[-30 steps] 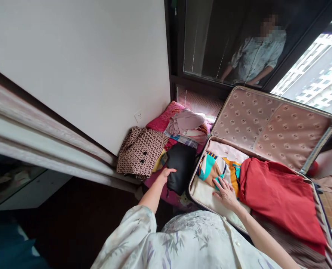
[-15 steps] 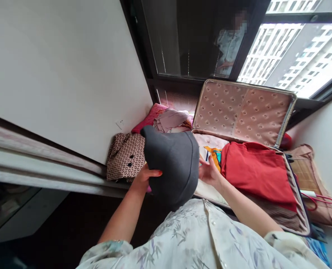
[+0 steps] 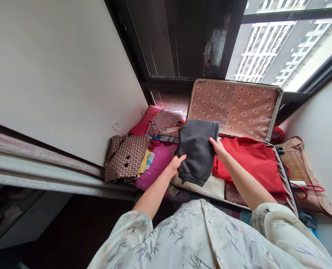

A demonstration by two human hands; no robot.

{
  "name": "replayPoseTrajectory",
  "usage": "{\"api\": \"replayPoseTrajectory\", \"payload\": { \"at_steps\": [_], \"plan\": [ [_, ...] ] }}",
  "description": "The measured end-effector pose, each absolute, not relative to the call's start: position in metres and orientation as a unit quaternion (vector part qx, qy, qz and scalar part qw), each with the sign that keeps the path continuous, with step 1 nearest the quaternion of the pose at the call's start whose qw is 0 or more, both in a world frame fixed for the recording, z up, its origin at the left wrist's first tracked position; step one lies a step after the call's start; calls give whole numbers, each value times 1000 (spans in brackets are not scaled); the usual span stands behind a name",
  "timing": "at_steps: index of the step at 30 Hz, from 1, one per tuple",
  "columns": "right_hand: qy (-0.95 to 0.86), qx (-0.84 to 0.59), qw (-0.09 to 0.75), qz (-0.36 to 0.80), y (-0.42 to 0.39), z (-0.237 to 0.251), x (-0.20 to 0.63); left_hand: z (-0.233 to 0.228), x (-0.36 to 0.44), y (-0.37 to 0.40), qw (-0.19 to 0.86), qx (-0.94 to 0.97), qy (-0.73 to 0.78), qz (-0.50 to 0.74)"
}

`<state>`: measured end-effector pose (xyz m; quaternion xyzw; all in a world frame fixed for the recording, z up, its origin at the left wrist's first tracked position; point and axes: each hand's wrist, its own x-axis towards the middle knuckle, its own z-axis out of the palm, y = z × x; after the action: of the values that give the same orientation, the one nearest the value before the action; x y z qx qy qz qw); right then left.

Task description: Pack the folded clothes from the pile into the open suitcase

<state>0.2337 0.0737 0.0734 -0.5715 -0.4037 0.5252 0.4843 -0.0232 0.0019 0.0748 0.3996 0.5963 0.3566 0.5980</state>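
Note:
A folded dark grey garment (image 3: 197,151) with a ribbed hem at its near end is held out flat in front of me. My left hand (image 3: 175,165) grips its left edge, thumb on top and fingers underneath. On the opposite edge, my right hand (image 3: 218,148) pinches it the same way. The garment hovers over the left part of an open suitcase (image 3: 236,106), whose pink patterned lid leans back toward the window. Folded red clothing (image 3: 248,160) fills the suitcase's right side. White cloth (image 3: 215,186) shows at its near edge. What lies beneath the grey garment is hidden.
Left of the suitcase sit a brown patterned bag (image 3: 125,157), purple bedding (image 3: 159,160), and piled clothes (image 3: 164,121) on a pink cushion (image 3: 143,121). At right are a brown folded mat-like item (image 3: 296,153) and a pink cord (image 3: 313,188). A wall (image 3: 56,74) rises at left.
The grey garment has moved forward and right, from close to my body to over the suitcase, and lies flatter. My right thumb now rests on its edge. The view has shifted slightly.

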Motion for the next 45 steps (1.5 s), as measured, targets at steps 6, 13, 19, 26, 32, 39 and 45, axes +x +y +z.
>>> {"api": "replayPoseTrajectory", "payload": {
  "at_steps": [6, 13, 19, 26, 32, 39, 45],
  "plan": [
    [-451, -688, 368, 434, 26, 9, 232, 6, -30, -41, 383, 508, 726, 261],
    [-707, -676, 176, 111, 28, 13, 217, 12, -33, -69, 172, 748, 610, 196],
    [-756, -645, 109, 25, 80, 40, 182, 24, -20, -29, 168, 843, 504, 86],
    [-773, -624, -38, 106, 88, -4, 153, -5, -28, -37, 301, 856, 419, -3],
    [-791, -607, 4, 72, 64, -21, 129, 5, -57, -23, 452, 808, 367, 94],
    [-771, -636, 8, 32, 38, -36, 107, 4, -167, 134, 497, 509, 604, 360],
    [-763, -647, -2, 22, 43, -32, 102, 3, -239, 294, 279, 456, 794, 290]
  ]
}}
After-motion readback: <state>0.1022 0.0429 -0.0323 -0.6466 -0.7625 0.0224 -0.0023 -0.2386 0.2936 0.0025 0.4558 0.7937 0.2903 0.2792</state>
